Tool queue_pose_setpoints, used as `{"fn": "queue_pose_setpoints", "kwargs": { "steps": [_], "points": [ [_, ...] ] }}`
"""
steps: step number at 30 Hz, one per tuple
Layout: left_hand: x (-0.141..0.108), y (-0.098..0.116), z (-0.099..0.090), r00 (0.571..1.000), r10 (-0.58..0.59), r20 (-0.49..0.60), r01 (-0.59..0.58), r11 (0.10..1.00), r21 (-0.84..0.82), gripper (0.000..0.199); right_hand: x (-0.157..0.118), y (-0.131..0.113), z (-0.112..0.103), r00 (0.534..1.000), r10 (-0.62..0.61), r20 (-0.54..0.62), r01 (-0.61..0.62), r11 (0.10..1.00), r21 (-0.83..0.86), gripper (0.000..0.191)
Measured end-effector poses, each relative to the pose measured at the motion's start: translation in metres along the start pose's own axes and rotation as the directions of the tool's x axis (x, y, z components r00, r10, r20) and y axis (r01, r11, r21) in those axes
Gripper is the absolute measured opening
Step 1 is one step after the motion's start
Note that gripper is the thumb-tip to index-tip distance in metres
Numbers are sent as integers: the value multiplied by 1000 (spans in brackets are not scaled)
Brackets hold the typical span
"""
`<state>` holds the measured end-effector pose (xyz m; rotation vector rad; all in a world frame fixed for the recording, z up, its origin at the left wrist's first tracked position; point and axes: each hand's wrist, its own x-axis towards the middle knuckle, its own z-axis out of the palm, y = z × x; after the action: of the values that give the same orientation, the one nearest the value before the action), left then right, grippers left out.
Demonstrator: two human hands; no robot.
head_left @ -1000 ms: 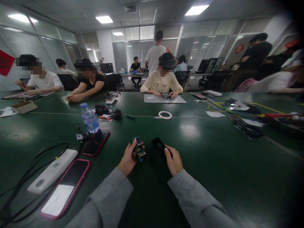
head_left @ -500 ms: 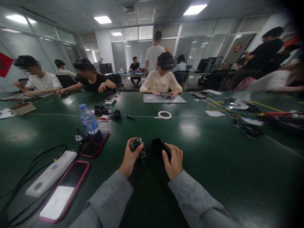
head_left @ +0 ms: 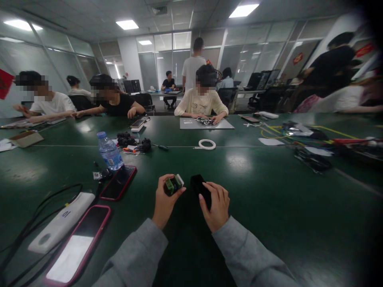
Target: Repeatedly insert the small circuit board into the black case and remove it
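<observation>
My left hand (head_left: 164, 202) grips a small green circuit board module (head_left: 172, 184) between thumb and fingers, a little above the green table (head_left: 257, 191). A light-coloured part shows on the module's right side. My right hand (head_left: 216, 205) is closed around a black box-shaped case (head_left: 197, 184), thumb on its near side and fingers over its right side. The case is just right of the module, with a narrow gap between them. Its inside is too dark to make out.
At left are a water bottle (head_left: 110, 152), a red-edged phone (head_left: 119, 183), a pink-cased phone (head_left: 80, 243), a white power bank (head_left: 61, 223) and cables. Beyond my hands lie a white ring (head_left: 207, 144) and black parts (head_left: 143, 145). People sit across the table.
My left hand has turned the module so that its green face shows more. The fingers of my right hand have closed further over the black case.
</observation>
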<state>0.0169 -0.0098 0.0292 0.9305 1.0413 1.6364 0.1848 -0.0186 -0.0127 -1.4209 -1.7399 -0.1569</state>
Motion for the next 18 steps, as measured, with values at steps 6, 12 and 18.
{"fn": "queue_pose_setpoints", "kwargs": {
  "steps": [6,12,18],
  "points": [
    [-5,1,-1,997,42,-69,-42,999,-1,47,-2,4,4,999,47,16,-46,998,-49,37],
    [4,-5,-6,995,-100,-30,97,992,-74,51,-3,7,8,996,44,78,-46,998,31,52],
    [14,-16,-15,829,-501,249,559,720,-411,49,-4,11,10,989,61,133,-75,992,100,55]
  ]
}}
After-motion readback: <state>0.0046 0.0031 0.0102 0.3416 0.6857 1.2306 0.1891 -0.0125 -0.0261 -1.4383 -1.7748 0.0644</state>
